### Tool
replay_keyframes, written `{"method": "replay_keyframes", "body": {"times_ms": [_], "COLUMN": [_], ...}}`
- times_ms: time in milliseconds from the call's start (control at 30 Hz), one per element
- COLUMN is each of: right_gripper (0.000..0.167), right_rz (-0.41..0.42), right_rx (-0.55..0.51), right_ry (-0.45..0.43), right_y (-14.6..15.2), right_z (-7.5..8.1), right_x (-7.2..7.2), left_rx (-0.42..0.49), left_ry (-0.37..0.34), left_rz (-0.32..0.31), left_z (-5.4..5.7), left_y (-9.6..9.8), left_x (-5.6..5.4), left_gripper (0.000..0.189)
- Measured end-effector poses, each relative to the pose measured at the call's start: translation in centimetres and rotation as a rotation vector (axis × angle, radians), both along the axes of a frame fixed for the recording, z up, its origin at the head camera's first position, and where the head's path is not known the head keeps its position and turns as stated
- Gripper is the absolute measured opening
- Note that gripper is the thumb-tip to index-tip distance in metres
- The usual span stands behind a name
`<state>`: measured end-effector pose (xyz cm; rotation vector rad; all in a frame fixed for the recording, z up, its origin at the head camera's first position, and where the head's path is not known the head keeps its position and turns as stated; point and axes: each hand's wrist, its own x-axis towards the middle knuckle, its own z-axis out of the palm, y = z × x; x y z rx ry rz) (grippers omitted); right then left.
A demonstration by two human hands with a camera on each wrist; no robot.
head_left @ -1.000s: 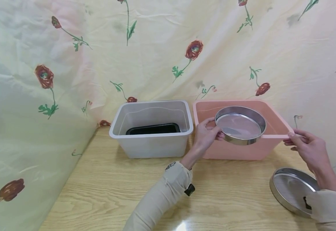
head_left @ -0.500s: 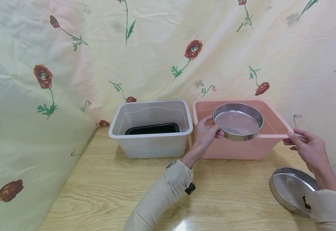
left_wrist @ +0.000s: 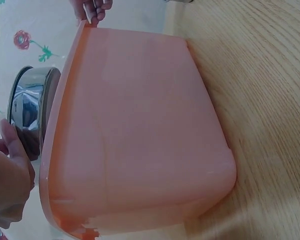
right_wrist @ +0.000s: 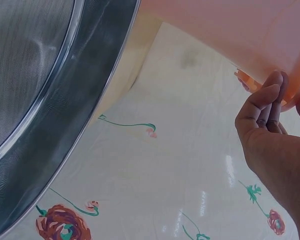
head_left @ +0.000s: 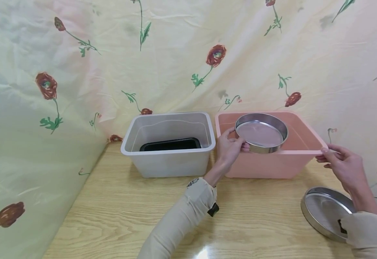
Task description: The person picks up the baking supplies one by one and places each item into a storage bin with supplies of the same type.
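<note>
My left hand [head_left: 230, 148] pinches the near-left side of a round metal sieve [head_left: 261, 132], thumb on the rim. The sieve is held over the front rim of a pink plastic bin [head_left: 263, 167], its mesh facing up. In the left wrist view the shiny sieve wall [left_wrist: 27, 107] shows just above the bin's edge. My right hand [head_left: 345, 165] grips the bin's front right corner, thumb on top and fingers beneath the rim, as the right wrist view also shows. Below that hand a second sieve [head_left: 324, 212] lies on the table, partly hidden by the right sleeve.
A grey-white bin [head_left: 175, 163] stands left of the pink one, with a black tray [head_left: 172, 144] inside. Both bins stand at the back of the wooden table [head_left: 120, 216], before a flowered cloth [head_left: 162, 64] that also hangs along the left side.
The held sieve has moved a little left and farther back over the pink bin, with my left hand. My right hand keeps its grip on the corner.
</note>
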<state>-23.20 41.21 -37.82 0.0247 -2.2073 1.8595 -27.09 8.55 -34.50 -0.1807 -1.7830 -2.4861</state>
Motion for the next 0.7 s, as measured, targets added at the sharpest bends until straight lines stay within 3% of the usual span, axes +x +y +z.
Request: {"method": "replay_keyframes", "body": {"times_ms": [400, 700], "right_gripper": [0.027, 0.025], "right_rz": [-0.009, -0.009], "right_rx": [0.028, 0.021], "right_ry": [0.021, 0.028], "right_y": [0.02, 0.15], "right_z": [-0.14, -0.25], "right_x": [-0.06, -0.19], "left_rx": [0.009, 0.046], "left_ry": [-0.008, 0.007], "left_rz": [0.058, 0.06], "left_z": [-0.09, 0.02], "left_y": [0.55, 0.87], "left_x": [-0.19, -0.31], "left_gripper": [0.046, 0.045]}}
